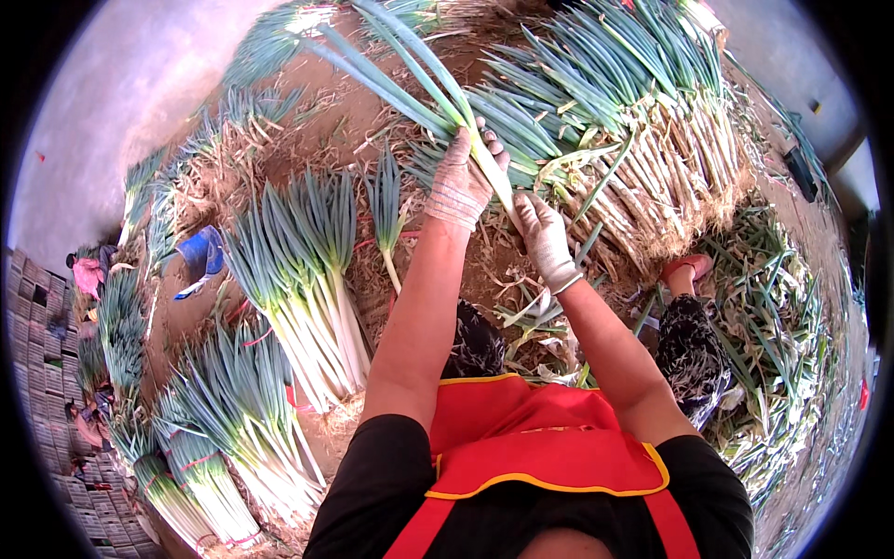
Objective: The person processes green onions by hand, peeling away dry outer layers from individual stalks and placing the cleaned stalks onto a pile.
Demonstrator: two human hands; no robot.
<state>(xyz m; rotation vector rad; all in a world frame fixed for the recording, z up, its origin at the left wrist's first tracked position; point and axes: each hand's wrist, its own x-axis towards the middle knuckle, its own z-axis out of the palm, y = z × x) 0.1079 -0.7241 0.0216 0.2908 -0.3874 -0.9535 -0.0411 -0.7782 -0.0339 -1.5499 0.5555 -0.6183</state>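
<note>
A long green onion with several blue-green leaves slants across the upper middle, its leaves toward the far side and its pale stalk toward me. My left hand, in a pale, dirt-stained glove, is closed round the stalk just below the leaves. Lower down, my right hand, gloved too, pinches the stalk near its root end. A big heap of unpeeled green onions with brownish stalks lies just beyond my right hand. Left of my left forearm, cleaned green onions with white stalks lie side by side on the ground.
Stripped leaves and peelings cover the ground at right. Tied bundles lie at lower left. One loose green onion lies near my left wrist. A blue container stands farther left. Other people are at the far left edge.
</note>
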